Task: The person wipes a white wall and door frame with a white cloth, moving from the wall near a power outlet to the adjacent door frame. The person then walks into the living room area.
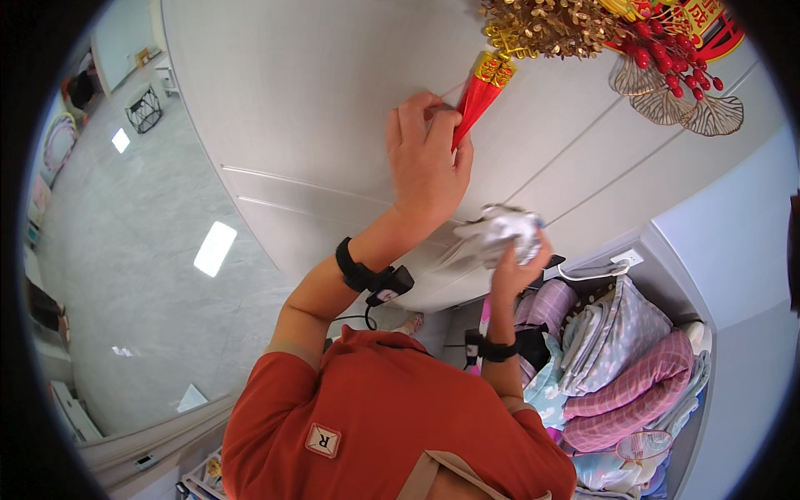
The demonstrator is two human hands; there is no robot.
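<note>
My left hand [428, 159] is raised against a pale panelled door [325, 106], its fingers closed around the strands of a red tassel [478, 103]. Gold caps top the tassel, which hangs below a decoration of gold leaves [556, 25] and red berries [672, 56]. A thin red thread runs between the tassel and my fingertips. Lower and to the right, my right hand [522, 265] grips a crumpled white cloth [500, 234], close to the door's face. The cloth is blurred, so whether it touches the door I cannot tell.
At the right, a recess holds folded bedding [615, 344], a rolled pink checked quilt [631, 387] and a badminton racket [644, 445]. A white cable runs to a wall socket [627, 257]. Grey floor [162, 300] extends left, with a black wire basket [144, 110] farther off.
</note>
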